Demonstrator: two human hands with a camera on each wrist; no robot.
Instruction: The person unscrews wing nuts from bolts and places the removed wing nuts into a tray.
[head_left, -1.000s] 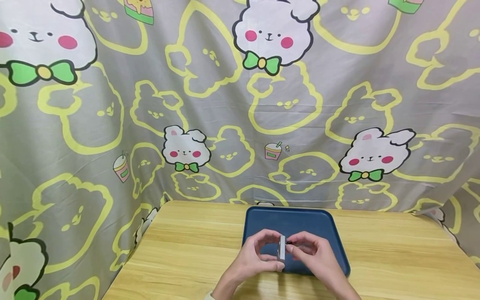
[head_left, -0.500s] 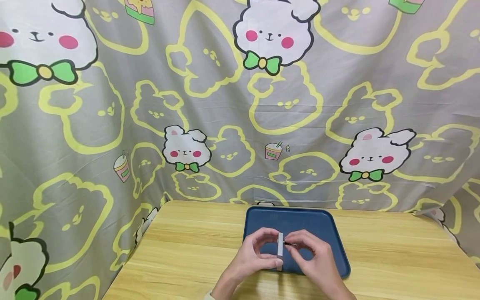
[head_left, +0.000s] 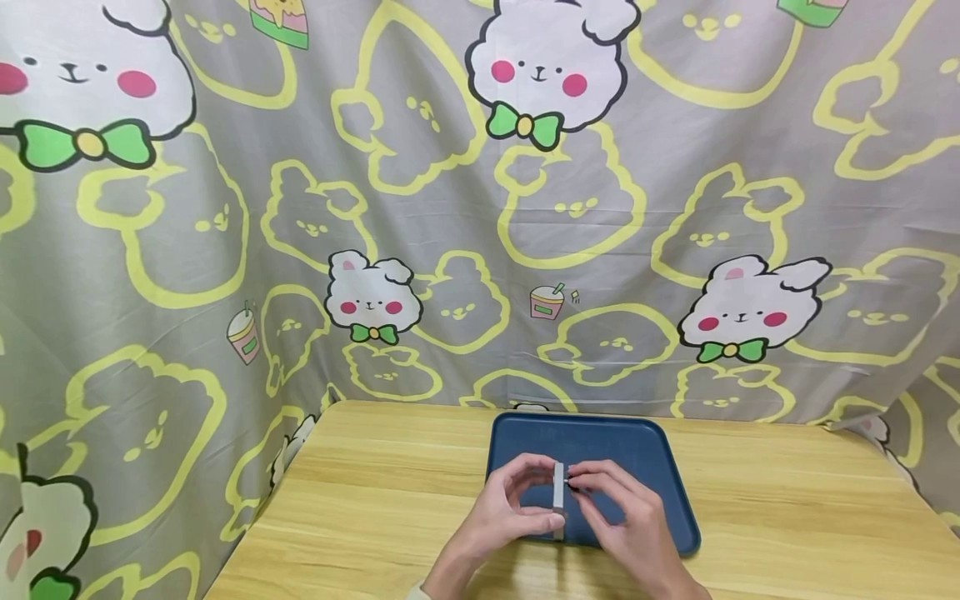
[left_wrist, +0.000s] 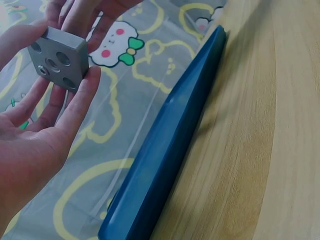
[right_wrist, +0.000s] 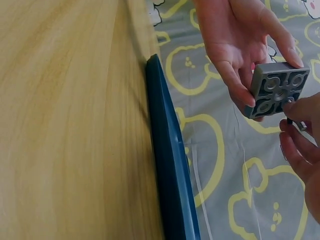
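Note:
My left hand [head_left: 501,507] holds a grey square block [left_wrist: 59,59] on edge above the tray, fingers and thumb at its edges. Its smooth face, in the left wrist view, has several round holes. In the right wrist view its other face has ringed hollows at the corners and one in the middle. At a corner of that ribbed face, my right hand [head_left: 632,507] has its thumb and fingertips together. A small screw [right_wrist: 301,125] with a threaded end sticks out between those fingers. What the fingertips cover at the corner hollow is partly hidden.
Beneath the hands a dark blue tray [head_left: 592,437] with a raised rim lies on the wooden table [head_left: 375,475]. A grey curtain [head_left: 450,225] with yellow outlines and white cartoon animals hangs behind the table and along its left side.
The block has shifted slightly left and stands more edge-on to the head view. My right fingertips have followed it left, and the dark piece between them has changed angle.

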